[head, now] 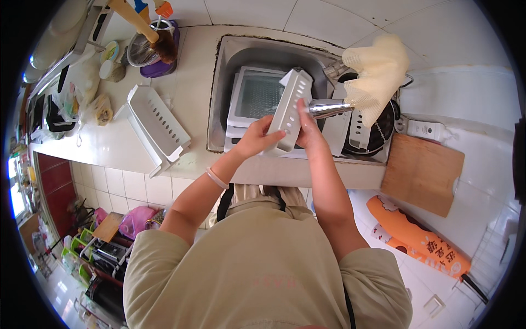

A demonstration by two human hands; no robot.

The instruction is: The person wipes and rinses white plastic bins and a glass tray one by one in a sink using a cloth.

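Note:
Over the steel sink [213,94], my left hand [258,137] and my right hand [307,127] hold a white plastic tray with a row of oval holes [292,111] between them. The chrome faucet spout [328,107] reaches in from the right, close to my right hand; a pale mesh cloth [376,78] hangs over the faucet. White-framed panels with a clear middle [259,92] lie stacked in the basin below. Two more white trays, one with holes [158,121], rest on the counter to the left.
Right of the basin are a black round pan or rack [378,129] with a white perforated piece, a white bottle [425,130] and a wooden cutting board [425,172]. Back left stand a purple container [158,70], a brush [137,20] and jars [111,70]. Plastic bags [84,88] lie at far left.

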